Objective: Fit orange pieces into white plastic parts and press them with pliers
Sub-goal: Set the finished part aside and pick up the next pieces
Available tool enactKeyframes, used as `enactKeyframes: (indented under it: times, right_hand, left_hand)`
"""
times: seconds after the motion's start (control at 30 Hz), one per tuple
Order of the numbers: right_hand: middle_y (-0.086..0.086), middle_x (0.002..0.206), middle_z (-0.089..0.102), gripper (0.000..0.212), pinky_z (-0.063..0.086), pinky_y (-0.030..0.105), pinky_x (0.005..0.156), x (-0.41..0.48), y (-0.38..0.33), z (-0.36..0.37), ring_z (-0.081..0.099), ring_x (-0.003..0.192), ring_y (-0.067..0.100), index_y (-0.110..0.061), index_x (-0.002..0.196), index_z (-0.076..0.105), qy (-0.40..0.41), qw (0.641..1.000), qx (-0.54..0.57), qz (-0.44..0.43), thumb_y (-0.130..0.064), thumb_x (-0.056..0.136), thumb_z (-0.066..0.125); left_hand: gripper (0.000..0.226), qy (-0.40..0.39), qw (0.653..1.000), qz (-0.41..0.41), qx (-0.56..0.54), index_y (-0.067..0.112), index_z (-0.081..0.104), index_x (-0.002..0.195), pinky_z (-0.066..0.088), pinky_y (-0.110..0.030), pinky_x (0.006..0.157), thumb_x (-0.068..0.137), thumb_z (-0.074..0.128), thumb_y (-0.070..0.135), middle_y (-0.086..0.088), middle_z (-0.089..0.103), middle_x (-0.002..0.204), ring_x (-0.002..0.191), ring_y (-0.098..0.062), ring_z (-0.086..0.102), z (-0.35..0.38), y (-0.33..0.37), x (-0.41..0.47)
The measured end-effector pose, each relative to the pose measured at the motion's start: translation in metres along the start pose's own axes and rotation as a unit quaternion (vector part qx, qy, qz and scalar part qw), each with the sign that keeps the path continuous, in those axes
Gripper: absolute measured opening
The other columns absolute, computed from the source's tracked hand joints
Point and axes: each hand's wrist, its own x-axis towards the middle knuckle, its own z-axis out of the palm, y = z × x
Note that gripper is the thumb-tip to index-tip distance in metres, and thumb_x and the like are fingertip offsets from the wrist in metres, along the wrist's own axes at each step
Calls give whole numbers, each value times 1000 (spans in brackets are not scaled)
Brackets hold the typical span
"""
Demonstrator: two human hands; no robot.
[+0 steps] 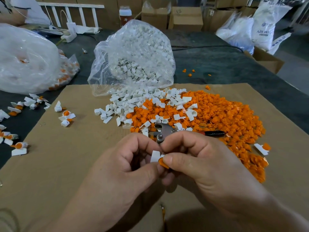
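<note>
Pinching together at six o'clock, the left hand [127, 164] and right hand [200, 164] meet over the cardboard sheet [75, 164]. The left fingers [143, 144] curl round a white plastic part [155, 155], and the right thumb and forefinger grip an orange piece [163, 163] set against its lower end. Just past the knuckles the pliers [164, 131] lie on the sheet, dark handle pointing to three o'clock into the orange heap [225, 118]. White parts [127, 104] spill from a clear bag [133, 56] at twelve o'clock and mix with the orange. Assembled pieces [65, 114] are scattered at nine o'clock, some off the sheet on the dark surface [217, 64]. A second bag [25, 59] sits at ten o'clock. Along the back of the room stand cardboard boxes [185, 18] and a bottle [125, 14], with white sacks [264, 27] at two o'clock.
</note>
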Motion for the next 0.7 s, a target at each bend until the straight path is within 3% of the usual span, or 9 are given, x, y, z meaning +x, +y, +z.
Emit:
enactKeyframes:
  times: [0.2, 0.3, 0.33, 0.4, 0.43, 0.5, 0.57, 0.63, 0.7]
  right_hand:
    - [13, 76, 73, 14, 56, 32, 58, 0, -1, 1, 70, 64, 24, -21, 84, 69, 3, 1000, -5, -12, -8, 83, 65]
    - [6, 78, 73, 14, 59, 39, 62, -1, -1, 4, 70, 67, 21, -27, 88, 68, 27, 998, -60, -23, -13, 86, 65]
    - [0, 82, 72, 13, 59, 34, 62, -2, -1, 4, 69, 69, 16, -30, 91, 67, 44, 992, -108, -38, -18, 87, 65]
    - [-18, 95, 65, 12, 52, 15, 63, -4, 1, -2, 63, 81, 0, -39, 99, 62, 120, 941, -300, -103, -34, 89, 63]
    - [-25, 104, 59, 18, 47, 11, 68, -5, -2, -7, 56, 93, -6, -42, 105, 59, 160, 886, -412, -139, -41, 87, 58]
    - [-25, 122, 47, 37, 39, 18, 91, -5, -9, -17, 40, 115, -5, -39, 124, 50, 184, 787, -571, -145, -45, 87, 51]
    - [-16, 139, 33, 53, 29, 34, 107, -3, -10, -21, 25, 132, 8, -37, 139, 30, 148, 725, -671, -55, -47, 90, 47]
    - [-13, 144, 23, 61, 20, 38, 112, -2, -8, -25, 15, 136, 13, -38, 144, 12, 104, 691, -715, 22, -50, 91, 40]
    - [-12, 145, 23, 62, 17, 38, 113, -2, -6, -28, 16, 136, 14, -38, 145, 8, 87, 684, -724, 38, -53, 92, 35]
  left_hand:
    - [33, 6, 1000, -10, 9, 36, 72, 84, 47, -19, 48, 56, 74, 52, 3, 67, 65, 53, -5, 57, 2, 6, 1]
    - [34, 17, 1000, -25, -8, 34, 72, 82, 48, -21, 49, 52, 77, 50, -2, 68, 67, 56, -11, 59, 2, 5, 3]
    - [32, 24, 999, -31, -24, 33, 73, 79, 48, -21, 48, 51, 80, 46, -1, 67, 66, 55, -12, 59, 2, 5, 5]
    - [23, 46, 996, -45, -70, 27, 73, 75, 48, -21, 46, 55, 83, 28, -2, 63, 63, 52, -13, 58, -1, 4, 8]
    - [19, 57, 992, -53, -99, 23, 73, 75, 47, -21, 44, 58, 80, 20, -3, 62, 62, 50, -13, 58, -3, 4, 9]
    - [18, 75, 982, -74, -155, 19, 74, 77, 46, -21, 42, 60, 78, 15, -2, 59, 60, 49, -12, 57, -7, 3, 11]
    - [25, 88, 972, -96, -197, 17, 76, 81, 44, -20, 41, 57, 81, 17, -3, 58, 60, 49, -11, 56, -11, 3, 12]
    - [29, 95, 964, -109, -222, 15, 77, 85, 44, -21, 40, 57, 81, 16, -5, 57, 60, 49, -11, 55, -14, 2, 14]
    - [27, 95, 960, -112, -237, 15, 77, 87, 43, -23, 40, 61, 79, 13, -6, 57, 62, 50, -12, 54, -17, 0, 16]
